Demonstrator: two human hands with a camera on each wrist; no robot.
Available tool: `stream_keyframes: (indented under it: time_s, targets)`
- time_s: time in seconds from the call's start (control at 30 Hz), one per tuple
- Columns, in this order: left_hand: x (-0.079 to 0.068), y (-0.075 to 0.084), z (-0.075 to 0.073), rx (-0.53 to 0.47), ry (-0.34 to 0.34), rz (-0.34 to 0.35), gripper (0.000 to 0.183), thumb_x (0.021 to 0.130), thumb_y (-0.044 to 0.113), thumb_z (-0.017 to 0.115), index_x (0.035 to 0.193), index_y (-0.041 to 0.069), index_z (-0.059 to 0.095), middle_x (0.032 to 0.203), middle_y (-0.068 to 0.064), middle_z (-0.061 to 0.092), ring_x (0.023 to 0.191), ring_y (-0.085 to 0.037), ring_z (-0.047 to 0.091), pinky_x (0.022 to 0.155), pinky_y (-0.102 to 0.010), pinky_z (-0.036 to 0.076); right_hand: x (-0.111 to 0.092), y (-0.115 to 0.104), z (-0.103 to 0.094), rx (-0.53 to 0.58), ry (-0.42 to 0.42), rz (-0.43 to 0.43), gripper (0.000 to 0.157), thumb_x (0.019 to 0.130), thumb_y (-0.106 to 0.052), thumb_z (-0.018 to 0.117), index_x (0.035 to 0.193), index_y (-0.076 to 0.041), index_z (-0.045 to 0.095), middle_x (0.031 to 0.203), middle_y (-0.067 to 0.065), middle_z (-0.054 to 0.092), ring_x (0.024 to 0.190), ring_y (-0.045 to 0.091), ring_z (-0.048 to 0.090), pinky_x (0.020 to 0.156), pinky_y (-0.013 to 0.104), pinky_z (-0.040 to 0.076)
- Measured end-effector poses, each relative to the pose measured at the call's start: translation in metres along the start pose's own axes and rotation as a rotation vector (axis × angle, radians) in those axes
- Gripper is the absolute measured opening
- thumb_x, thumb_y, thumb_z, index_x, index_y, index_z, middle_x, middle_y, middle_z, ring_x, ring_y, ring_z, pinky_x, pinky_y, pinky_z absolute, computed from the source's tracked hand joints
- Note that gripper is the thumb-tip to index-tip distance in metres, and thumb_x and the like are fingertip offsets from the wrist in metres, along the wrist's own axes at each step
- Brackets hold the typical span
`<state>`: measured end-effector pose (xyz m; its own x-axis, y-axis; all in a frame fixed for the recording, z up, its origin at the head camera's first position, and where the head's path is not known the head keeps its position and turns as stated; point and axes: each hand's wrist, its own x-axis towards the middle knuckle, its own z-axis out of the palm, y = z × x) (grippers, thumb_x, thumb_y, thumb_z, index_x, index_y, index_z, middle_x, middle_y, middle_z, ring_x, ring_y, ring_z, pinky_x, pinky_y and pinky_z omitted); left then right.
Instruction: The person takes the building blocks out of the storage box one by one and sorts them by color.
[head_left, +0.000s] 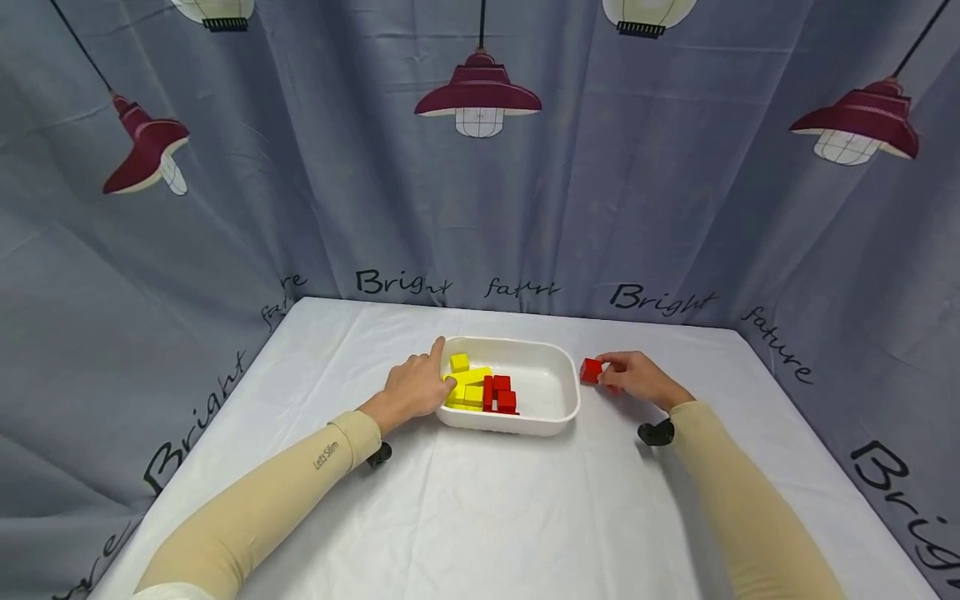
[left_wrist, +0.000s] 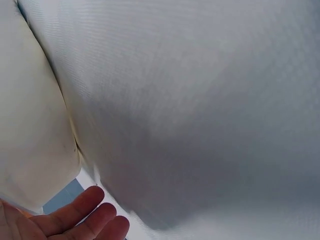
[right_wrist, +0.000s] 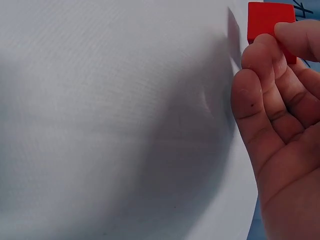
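Note:
My left hand [head_left: 415, 385] is at the left end of a white plastic tub [head_left: 550, 429], the thumb over its rim and the index finger along its outer left side. Loose fingers of that hand show low in the left wrist view. In the tub, yellow blocks [head_left: 473, 395] lie at the left, and red blocks [head_left: 507, 402] sit beside them. Right of the tub, my right hand [head_left: 636, 377] pinches a red block [right_wrist: 270, 20] between thumb and fingertips. A bit more red [head_left: 615, 389] shows under that hand, mostly hidden by it.
A white cloth covers the table [head_left: 495, 508]. Behind it hangs a grey-blue curtain [head_left: 360, 183] printed with lamps and lettering. Black wrist cameras [head_left: 656, 432] are strapped under both sleeves. The right part of the tub has bare floor.

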<state>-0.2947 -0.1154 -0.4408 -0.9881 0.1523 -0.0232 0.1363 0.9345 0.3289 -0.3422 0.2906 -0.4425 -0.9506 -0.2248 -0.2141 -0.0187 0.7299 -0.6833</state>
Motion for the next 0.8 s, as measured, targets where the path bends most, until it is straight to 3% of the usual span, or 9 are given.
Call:
stream_keyframes:
  time_s: [0.3, 0.57, 0.8]
  targets:
    - [0.0043, 0.0004, -0.0023, 0.007, -0.004, -0.001, 0.081, 0.094, 0.042, 0.050, 0.162, 0.013, 0.016, 0.136, -0.017, 0.060, 0.119, -0.031, 0.061, 0.087, -0.051, 0.053, -0.0006, -0.0037, -0.0022, 0.000, -0.001, 0.004, 0.055, 0.097, -0.023, 0.062, 0.146, -0.002, 0.049, 0.088, 0.009, 0.063, 0.086, 0.024, 0.058, 0.089, 0.039, 0.041]
    - [0.0013, -0.0014, -0.0039, 0.002, -0.009, -0.011, 0.081, 0.095, 0.042, 0.050, 0.162, 0.013, 0.015, 0.137, -0.018, 0.060, 0.120, -0.032, 0.060, 0.088, -0.052, 0.052, 0.0079, -0.0012, 0.0045, 0.011, 0.001, 0.004, 0.047, 0.096, -0.021, 0.065, 0.139, -0.005, 0.056, 0.088, 0.008, 0.063, 0.080, 0.022, 0.057, 0.077, 0.032, 0.046]
    - [0.0000, 0.0003, -0.0011, 0.007, -0.020, -0.016, 0.081, 0.095, 0.042, 0.051, 0.162, 0.014, 0.015, 0.137, -0.018, 0.060, 0.121, -0.031, 0.060, 0.089, -0.052, 0.052, 0.0081, -0.0008, 0.0073, 0.000, 0.002, 0.019, 0.046, 0.096, -0.019, 0.065, 0.139, -0.005, 0.056, 0.091, 0.009, 0.063, 0.081, 0.022, 0.057, 0.079, 0.032, 0.044]
